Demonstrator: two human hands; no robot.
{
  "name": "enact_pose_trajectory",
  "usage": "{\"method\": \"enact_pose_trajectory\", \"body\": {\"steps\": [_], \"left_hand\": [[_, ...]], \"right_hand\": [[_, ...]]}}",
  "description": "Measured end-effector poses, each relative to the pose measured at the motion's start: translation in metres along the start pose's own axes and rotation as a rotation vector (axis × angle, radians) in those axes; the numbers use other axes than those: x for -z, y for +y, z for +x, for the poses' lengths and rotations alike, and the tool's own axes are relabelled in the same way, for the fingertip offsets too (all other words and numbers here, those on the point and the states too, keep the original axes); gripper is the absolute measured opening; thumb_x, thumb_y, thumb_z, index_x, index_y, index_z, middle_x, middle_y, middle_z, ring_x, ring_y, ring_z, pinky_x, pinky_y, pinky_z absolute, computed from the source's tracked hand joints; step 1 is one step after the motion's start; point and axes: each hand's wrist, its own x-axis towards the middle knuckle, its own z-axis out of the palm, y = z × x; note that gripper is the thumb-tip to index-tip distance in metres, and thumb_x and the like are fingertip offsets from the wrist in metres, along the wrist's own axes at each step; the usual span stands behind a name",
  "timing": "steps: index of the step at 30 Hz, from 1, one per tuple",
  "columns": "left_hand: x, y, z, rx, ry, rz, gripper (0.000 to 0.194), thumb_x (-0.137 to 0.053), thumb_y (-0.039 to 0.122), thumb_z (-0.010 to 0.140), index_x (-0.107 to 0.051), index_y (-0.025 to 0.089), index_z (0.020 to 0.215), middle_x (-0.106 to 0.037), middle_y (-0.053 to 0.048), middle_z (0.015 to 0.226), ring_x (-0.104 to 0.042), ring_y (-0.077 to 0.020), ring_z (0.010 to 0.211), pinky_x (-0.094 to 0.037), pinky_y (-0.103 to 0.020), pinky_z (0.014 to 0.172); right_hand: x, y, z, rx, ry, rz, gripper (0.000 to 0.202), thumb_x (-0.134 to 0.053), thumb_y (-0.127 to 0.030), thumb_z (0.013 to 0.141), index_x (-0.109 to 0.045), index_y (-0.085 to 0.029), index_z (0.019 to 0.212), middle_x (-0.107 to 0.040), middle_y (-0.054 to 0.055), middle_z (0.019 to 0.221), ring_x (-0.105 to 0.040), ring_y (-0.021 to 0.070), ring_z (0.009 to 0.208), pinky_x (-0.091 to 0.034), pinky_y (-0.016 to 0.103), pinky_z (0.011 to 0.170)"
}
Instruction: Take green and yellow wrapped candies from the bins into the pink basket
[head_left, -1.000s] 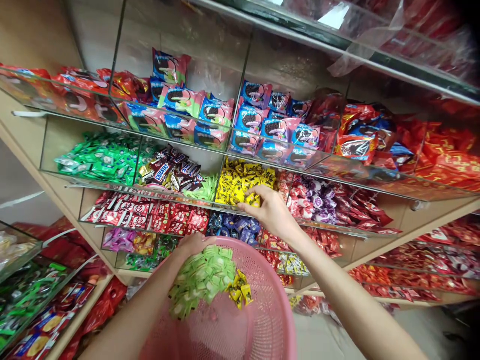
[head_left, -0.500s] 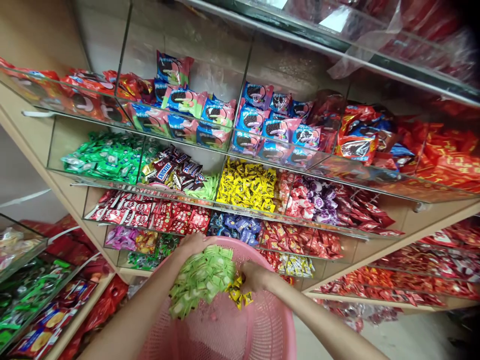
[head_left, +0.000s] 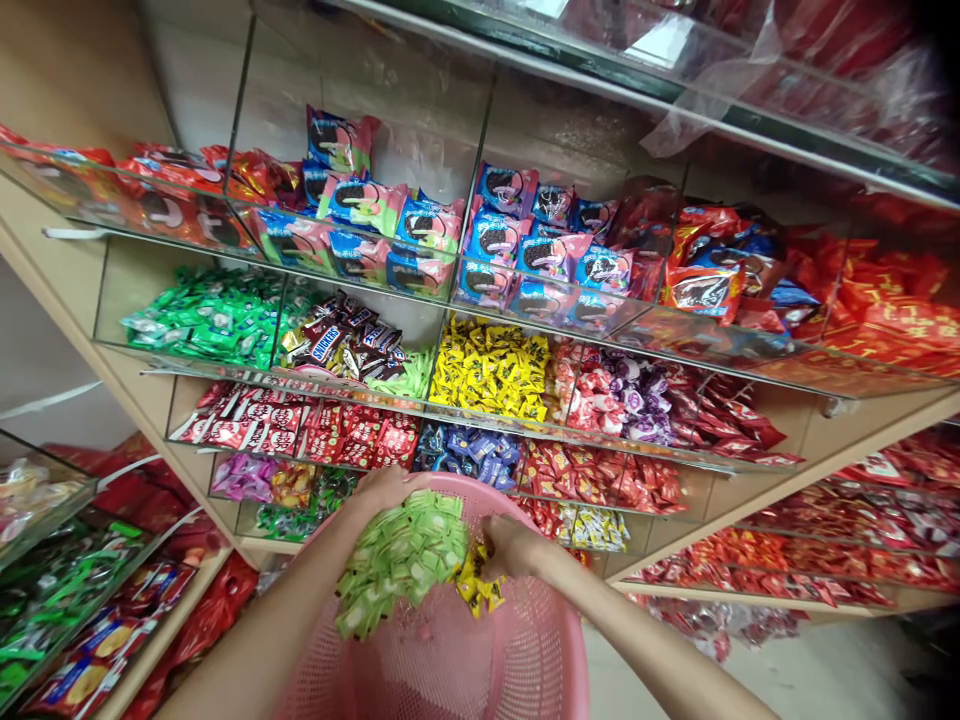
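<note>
A pink plastic basket (head_left: 544, 640) with mesh sides is tilted toward me in front of the shelves. At its far-left rim is my left hand (head_left: 394, 488), closed over the edge, its fingertips partly hidden. Light-green wrapped candies (head_left: 409, 550) lie heaped inside, just below that hand. My right hand (head_left: 510, 548) reaches inside the basket from the right, its fingers curled at a small bunch of yellow wrapped candies (head_left: 478, 585). Those yellow candies touch the right side of the green heap.
Glass-fronted shelves ahead hold yellow candies (head_left: 491, 368), Snickers bars (head_left: 330, 340), green candies (head_left: 214, 315) and blue cookie packs (head_left: 495, 238). A wooden divider (head_left: 750, 490) slants at the right, with red packets (head_left: 780, 570) beyond. More shelves with packets (head_left: 82, 680) stand at lower left.
The view has shifted very slightly. My right hand and the yellow candies stay almost in the same spot, and my left hand remains on the basket rim.
</note>
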Motion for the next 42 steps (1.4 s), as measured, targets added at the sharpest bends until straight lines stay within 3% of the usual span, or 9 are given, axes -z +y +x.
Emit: {"method": "enact_pose_trajectory", "body": {"steps": [5,10,20,25,31,38,42], "left_hand": [[0.002,0.000,-0.002,0.006,-0.003,0.011,0.074,-0.021,0.077,0.062,-0.064,0.022,0.087,-0.065,-0.010,0.096,-0.060,-0.0258,0.088,-0.043,-0.034,0.074],[0.007,0.003,-0.008,0.012,0.000,0.014,0.075,-0.019,0.077,0.062,-0.063,0.022,0.087,-0.065,-0.010,0.096,-0.059,-0.0269,0.089,-0.043,-0.035,0.074],[0.011,0.002,-0.015,0.031,0.009,0.022,0.074,-0.021,0.077,0.062,-0.062,0.022,0.091,-0.064,-0.011,0.101,-0.058,-0.0280,0.092,-0.042,-0.035,0.076],[0.014,0.002,-0.015,0.033,0.012,0.008,0.075,-0.018,0.077,0.063,-0.062,0.022,0.089,-0.064,-0.010,0.099,-0.058,-0.0265,0.091,-0.042,-0.035,0.078],[0.019,0.004,-0.019,0.052,0.010,-0.003,0.075,-0.019,0.077,0.063,-0.063,0.023,0.091,-0.064,-0.010,0.100,-0.058,-0.0269,0.092,-0.042,-0.036,0.078],[0.019,0.004,-0.017,0.054,0.013,-0.003,0.074,-0.021,0.076,0.062,-0.062,0.023,0.093,-0.063,-0.011,0.104,-0.057,-0.0288,0.095,-0.042,-0.037,0.078],[0.018,0.006,-0.016,0.054,0.013,-0.004,0.074,-0.021,0.077,0.062,-0.062,0.022,0.091,-0.064,-0.012,0.101,-0.058,-0.0290,0.093,-0.042,-0.037,0.077]], "right_hand": [[0.012,0.004,-0.006,-0.072,0.119,0.002,0.043,-0.070,-0.026,0.054,-0.059,-0.013,0.094,-0.058,0.011,0.099,-0.054,0.0242,0.092,-0.044,0.029,0.074],[0.000,0.002,0.007,-0.089,0.140,0.026,0.049,-0.067,-0.019,0.056,-0.055,-0.006,0.101,-0.055,0.017,0.105,-0.052,0.0277,0.095,-0.043,0.032,0.076],[-0.005,-0.009,0.008,-0.093,0.117,-0.037,0.052,-0.070,-0.021,0.055,-0.055,-0.012,0.103,-0.054,0.012,0.107,-0.050,0.0249,0.100,-0.042,0.030,0.080],[0.000,-0.004,0.003,-0.066,0.137,-0.017,0.049,-0.067,-0.021,0.058,-0.054,-0.008,0.103,-0.053,0.015,0.107,-0.050,0.0257,0.099,-0.040,0.030,0.080],[0.005,0.002,-0.010,-0.060,0.193,0.028,0.039,-0.067,-0.021,0.057,-0.057,-0.014,0.093,-0.056,0.011,0.100,-0.052,0.0251,0.093,-0.040,0.029,0.074],[-0.005,-0.003,-0.016,-0.083,0.124,0.011,0.045,-0.066,-0.019,0.057,-0.055,-0.010,0.100,-0.057,0.015,0.100,-0.054,0.0263,0.091,-0.041,0.029,0.070],[0.017,-0.001,-0.024,-0.051,0.243,-0.007,0.044,-0.065,-0.027,0.063,-0.055,-0.010,0.102,-0.056,0.016,0.101,-0.053,0.0244,0.092,-0.040,0.029,0.072]]}}
